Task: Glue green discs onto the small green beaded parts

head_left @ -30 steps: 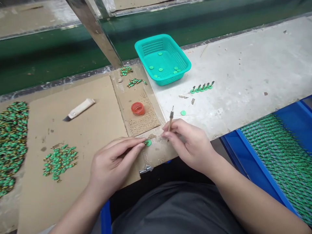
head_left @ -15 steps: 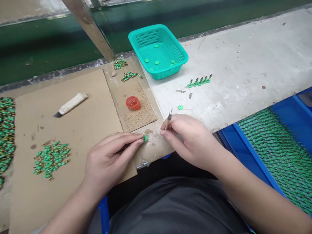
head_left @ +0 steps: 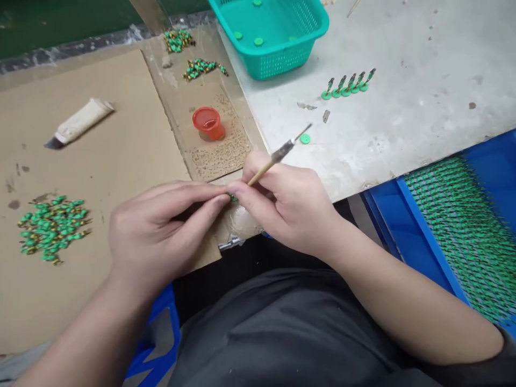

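- A grey worktable (head_left: 403,107) carries a cardboard sheet (head_left: 100,161); a blue bin (head_left: 403,236) of green parts sits at the right.
- The teal basket (head_left: 278,54) is cut off at the top edge.
- The small green piece (head_left: 232,197) is nearly hidden, pinched between the fingertips of the left hand (head_left: 161,231) and the right hand (head_left: 286,209).
- The right hand also grips a thin brush (head_left: 278,156), tip angled up and away.

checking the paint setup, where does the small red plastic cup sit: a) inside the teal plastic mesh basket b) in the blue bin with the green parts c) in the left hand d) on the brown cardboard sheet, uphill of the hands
d: the small red plastic cup stands on the brown cardboard sheet, apart from the teal plastic mesh basket and beyond both the left hand and right hand.
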Tool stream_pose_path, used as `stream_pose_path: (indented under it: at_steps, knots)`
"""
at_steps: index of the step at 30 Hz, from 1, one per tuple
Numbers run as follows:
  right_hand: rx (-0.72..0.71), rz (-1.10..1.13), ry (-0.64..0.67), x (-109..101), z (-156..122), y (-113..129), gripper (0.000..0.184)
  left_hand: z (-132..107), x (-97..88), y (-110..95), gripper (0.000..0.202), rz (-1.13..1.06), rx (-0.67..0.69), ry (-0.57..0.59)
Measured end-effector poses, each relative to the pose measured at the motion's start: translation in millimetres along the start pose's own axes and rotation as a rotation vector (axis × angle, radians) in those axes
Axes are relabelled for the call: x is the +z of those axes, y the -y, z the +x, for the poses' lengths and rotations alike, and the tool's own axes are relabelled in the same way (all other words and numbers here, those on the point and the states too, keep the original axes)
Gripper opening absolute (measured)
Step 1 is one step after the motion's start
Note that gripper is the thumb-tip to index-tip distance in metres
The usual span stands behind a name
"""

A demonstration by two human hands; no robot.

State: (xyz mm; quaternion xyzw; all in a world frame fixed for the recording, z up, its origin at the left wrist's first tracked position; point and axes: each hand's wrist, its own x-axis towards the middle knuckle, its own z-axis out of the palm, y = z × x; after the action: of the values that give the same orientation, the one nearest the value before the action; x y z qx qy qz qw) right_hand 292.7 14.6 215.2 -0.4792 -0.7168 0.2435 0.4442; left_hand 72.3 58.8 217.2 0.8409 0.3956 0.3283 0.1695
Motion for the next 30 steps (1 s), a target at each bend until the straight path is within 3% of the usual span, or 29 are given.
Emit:
stream_pose_path:
  at_steps: [8,16,24,30]
  knots:
    - [-0.068,-0.076,-0.019,1.2,-1.7,-4.9,0.011,-0.3,2.3,-0.1,0.007,-0.005,-0.02,-0.012]
    - [-0.158,-0.105,-0.041,3.7,0.1,-5.0,0.012,0.1,3.1,-3.6,0.008,-0.01,-0.008,0.004]
    - [-0.136,-0.194,0.01,3.9,0.9,-3.3,0.019,-0.7,3.8,-4.0,0.01,-0.019,0.005,0.005]
    - [-0.099,-0.28,0.029,16.1,-5.8,3.1,0.024,0.6,1.7,-1.7,0.014,-0.053,0.018,0.035]
